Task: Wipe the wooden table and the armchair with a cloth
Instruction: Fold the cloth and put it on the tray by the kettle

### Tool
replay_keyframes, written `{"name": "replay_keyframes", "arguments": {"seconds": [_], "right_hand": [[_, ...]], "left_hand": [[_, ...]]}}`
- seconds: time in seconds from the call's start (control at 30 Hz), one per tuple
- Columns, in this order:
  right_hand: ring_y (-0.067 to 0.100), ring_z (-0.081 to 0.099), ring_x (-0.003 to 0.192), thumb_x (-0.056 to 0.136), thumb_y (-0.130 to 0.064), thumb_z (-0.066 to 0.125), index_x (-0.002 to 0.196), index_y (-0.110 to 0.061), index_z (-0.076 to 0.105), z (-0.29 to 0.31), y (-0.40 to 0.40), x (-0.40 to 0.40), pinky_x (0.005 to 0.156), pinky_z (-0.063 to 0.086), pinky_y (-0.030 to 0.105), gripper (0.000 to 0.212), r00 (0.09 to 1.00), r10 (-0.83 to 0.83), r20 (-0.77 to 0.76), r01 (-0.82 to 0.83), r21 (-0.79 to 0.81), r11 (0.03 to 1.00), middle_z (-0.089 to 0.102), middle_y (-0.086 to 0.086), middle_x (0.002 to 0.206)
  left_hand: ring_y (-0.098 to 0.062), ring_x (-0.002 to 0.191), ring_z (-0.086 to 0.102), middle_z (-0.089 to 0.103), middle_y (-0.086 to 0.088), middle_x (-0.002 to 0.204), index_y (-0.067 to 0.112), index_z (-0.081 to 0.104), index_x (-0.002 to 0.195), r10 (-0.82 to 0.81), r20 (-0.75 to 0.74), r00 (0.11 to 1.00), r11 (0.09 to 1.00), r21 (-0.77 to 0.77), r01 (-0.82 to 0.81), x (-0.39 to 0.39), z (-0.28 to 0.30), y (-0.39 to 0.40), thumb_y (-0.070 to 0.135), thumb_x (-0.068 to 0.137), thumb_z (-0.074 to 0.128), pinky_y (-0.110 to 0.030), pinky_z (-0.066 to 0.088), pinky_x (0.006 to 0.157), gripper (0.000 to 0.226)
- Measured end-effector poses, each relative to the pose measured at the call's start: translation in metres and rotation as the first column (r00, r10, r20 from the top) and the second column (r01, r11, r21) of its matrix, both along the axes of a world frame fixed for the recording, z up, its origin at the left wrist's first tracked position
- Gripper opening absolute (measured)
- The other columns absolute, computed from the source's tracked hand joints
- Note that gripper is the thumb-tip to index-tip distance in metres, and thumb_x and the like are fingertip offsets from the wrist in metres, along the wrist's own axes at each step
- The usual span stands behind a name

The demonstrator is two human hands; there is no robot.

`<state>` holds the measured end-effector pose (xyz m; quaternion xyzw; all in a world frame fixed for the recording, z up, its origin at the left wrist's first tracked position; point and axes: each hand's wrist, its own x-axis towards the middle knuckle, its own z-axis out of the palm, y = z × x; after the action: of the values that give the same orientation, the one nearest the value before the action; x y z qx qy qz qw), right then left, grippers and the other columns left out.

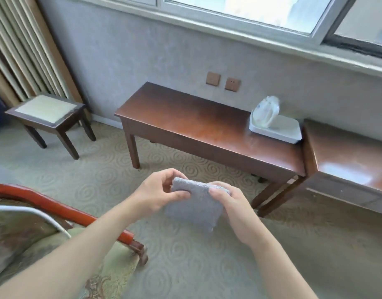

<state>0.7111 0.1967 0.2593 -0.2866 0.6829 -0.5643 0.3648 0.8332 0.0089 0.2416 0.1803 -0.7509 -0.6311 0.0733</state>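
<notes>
**Grey cloth held in both hands, short of the wooden bench**

The person stands on the patterned carpet (185, 266) facing the wall under the window (261, 11), both bare forearms reaching forward. The left hand (157, 195) and the right hand (233, 203) hold a folded grey cloth (194, 203) between them, in the air above the carpet and on the near side of the wooden bench (198, 124). The left grip is closed on the cloth's upper left corner, thumb on the near face and fingers curled over the top edge. The right grip is clamped on the upper right edge, thumb pressed on the near face with the fingers hidden behind. The cloth hangs down from the two grips and does not touch the bench.

The bench stands against the wall, its brown top shiny. On the right end of the bench sits a white tray (278, 130) with a clear plastic bottle (268, 111) in its left part. Just right of the bench, almost touching it, is a second wooden piece (347, 156) of the same colour. On the wall above the bench are two brown wall plates (223, 81).

Well left of the bench stands a small dark stool (48, 113) with a pale seat, in front of a striped curtain (22, 50). Near and left of the bench, under the left forearm, is the armchair (56, 210), with a red-brown wooden arm and greenish patterned cushion; a white cable (45, 216) crosses it.
</notes>
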Motion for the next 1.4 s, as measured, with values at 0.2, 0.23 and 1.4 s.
{"name": "replay_keyframes", "arguments": {"seconds": [0.2, 0.23, 1.4], "right_hand": [[0.015, 0.062, 0.085, 0.1, -0.036, 0.053, 0.103, -0.02, 0.071, 0.01, 0.022, -0.047, 0.092, 0.05, 0.058, 0.025, 0.983, -0.162, -0.087, 0.167, 0.051, 0.985, 0.07, 0.0, 0.089], [0.014, 0.063, 0.085, 0.101, -0.036, 0.054, 0.103, -0.022, 0.071, 0.009, 0.021, -0.055, 0.093, 0.05, 0.059, 0.023, 0.977, -0.192, -0.091, 0.197, 0.055, 0.979, 0.07, -0.001, 0.09], [0.018, 0.066, 0.096, 0.099, -0.007, 0.055, 0.128, -0.053, 0.057, -0.023, 0.096, -0.473, 0.098, 0.052, 0.051, 0.055, 0.848, -0.498, -0.181, 0.508, 0.006, 0.862, 0.067, -0.005, 0.13]], "left_hand": [[-0.013, 0.082, 0.063, 0.072, -0.005, 0.1, 0.034, 0.072, 0.107, -0.046, -0.078, 0.996, 0.992, 0.113, 0.055, -0.057, 0.017, 0.013, 0.016, 0.085, 0.08, -0.026, 0.053, 0.077, 0.03], [-0.011, 0.08, 0.062, 0.071, -0.002, 0.092, 0.036, 0.073, 0.105, -0.061, -0.095, 0.994, 0.988, 0.135, 0.073, -0.068, 0.018, 0.013, 0.016, 0.086, 0.079, -0.022, 0.053, 0.076, 0.028], [0.004, 0.095, 0.053, 0.049, 0.016, 0.118, 0.039, 0.06, 0.122, -0.478, 0.007, 0.878, 0.756, -0.507, 0.415, -0.549, -0.008, 0.056, 0.015, 0.08, 0.078, -0.013, 0.048, 0.081, 0.051]]}}
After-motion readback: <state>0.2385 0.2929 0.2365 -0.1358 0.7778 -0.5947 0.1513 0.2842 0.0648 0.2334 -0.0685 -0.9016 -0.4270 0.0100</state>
